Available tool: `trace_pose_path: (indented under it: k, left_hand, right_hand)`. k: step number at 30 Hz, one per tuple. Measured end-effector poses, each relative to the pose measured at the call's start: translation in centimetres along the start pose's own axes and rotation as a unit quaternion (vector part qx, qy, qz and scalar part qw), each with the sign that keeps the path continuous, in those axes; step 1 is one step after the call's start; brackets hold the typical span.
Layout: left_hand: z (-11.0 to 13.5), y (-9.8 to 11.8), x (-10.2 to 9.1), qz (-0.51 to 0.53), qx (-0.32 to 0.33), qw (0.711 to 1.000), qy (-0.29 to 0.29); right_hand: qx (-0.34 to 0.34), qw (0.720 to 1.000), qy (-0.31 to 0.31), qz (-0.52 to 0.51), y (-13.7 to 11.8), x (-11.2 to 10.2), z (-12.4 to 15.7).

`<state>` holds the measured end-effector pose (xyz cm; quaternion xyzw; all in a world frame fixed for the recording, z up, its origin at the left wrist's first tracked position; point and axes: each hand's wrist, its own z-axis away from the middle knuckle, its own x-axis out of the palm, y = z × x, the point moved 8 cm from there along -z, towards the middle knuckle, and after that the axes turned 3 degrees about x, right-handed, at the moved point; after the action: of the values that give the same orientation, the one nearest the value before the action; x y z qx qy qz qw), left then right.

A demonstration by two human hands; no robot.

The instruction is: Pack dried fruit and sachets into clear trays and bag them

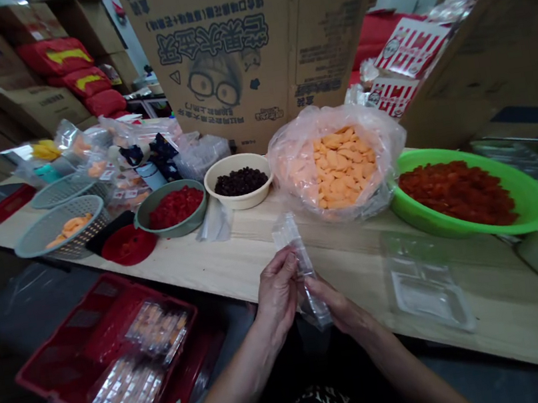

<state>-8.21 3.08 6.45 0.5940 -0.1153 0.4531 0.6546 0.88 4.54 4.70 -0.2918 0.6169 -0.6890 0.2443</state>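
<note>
My left hand [277, 294] and my right hand [338, 307] meet just above the near edge of the wooden table [198, 266]. Both hold a small clear plastic sachet [302, 270] upright, pinching it between fingers and thumbs. Its contents, if any, cannot be made out. To the right of my hands, a clear plastic tray [428, 285] lies on the wood. Straight ahead, a clear bag of orange dried fruit slices [337, 167] stands beyond my fingers, out of reach of touch.
A green basin of red dried fruit [460, 196] sits at right. A cream bowl of dark raisins [240, 182], a grey-green bowl of red pieces [174, 209] and grey baskets [63, 229] line the far side. A red crate of packets [110, 353] sits below the table at left. Cardboard cartons stand behind.
</note>
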Motion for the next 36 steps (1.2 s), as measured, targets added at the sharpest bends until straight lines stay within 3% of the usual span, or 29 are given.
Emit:
trace_pose_path:
  k: [3, 8, 11, 13, 15, 17, 21, 23, 25, 28, 32, 34, 36]
  left_hand:
    - [0.3, 0.3, 0.4, -0.033, 0.019, 0.999, -0.008]
    - [0.3, 2.9, 0.4, -0.166, 0.119, 0.978, -0.041]
    - [-1.6, 4.2, -2.6, -0.188, 0.092, 0.978, -0.012]
    - [-3.1, 4.8, -5.4, -0.23, 0.055, 0.971, 0.043]
    - [-4.1, 4.8, -7.0, -0.277, 0.031, 0.958, 0.068]
    - [-4.3, 3.9, -6.2, -0.279, 0.022, 0.96, 0.029]
    - [-3.0, 1.2, -1.5, -0.16, -0.011, 0.981, -0.112]
    - [-2.6, 0.9, -0.5, -0.125, -0.026, 0.981, -0.144]
    - [-3.1, 1.4, -1.0, -0.129, -0.038, 0.979, -0.155]
    - [-5.2, 3.1, -4.2, -0.236, -0.062, 0.96, -0.14]
    - [-8.0, 7.2, -9.0, -0.457, -0.057, 0.885, -0.07]
    - [-8.1, 8.9, -9.4, -0.494, -0.02, 0.869, -0.03]
    - [-6.8, 9.4, -7.8, -0.488, 0.037, 0.872, -0.007]
  right_hand:
    - [0.014, 0.999, -0.021, -0.047, 0.0, 0.7, -0.1]
    - [0.009, 0.999, 0.003, -0.054, -0.6, 0.4, -0.5]
    - [0.074, 0.994, 0.067, -0.052, 0.5, -2.2, -0.6]
    - [0.108, 0.989, 0.097, 0.029, 1.0, -3.9, -0.8]
    - [0.119, 0.978, 0.082, 0.15, 1.0, -4.2, -1.3]
    - [0.116, 0.964, 0.044, 0.233, 0.8, -3.1, -2.2]
    - [0.029, 0.969, 0.027, 0.245, -0.7, -1.1, -4.4]
    - [-0.021, 0.976, 0.029, 0.214, -1.3, -1.4, -4.9]
    - [-0.035, 0.986, 0.037, 0.16, -1.2, -2.7, -4.8]
    - [0.001, 0.991, 0.083, 0.108, -0.4, -5.9, -3.4]
    - [0.037, 0.983, 0.124, 0.133, -0.4, -8.6, -1.0]
    - [0.032, 0.98, 0.131, 0.143, -1.0, -8.5, -0.1]
    - [0.01, 0.982, 0.128, 0.141, -2.0, -7.3, 0.4]
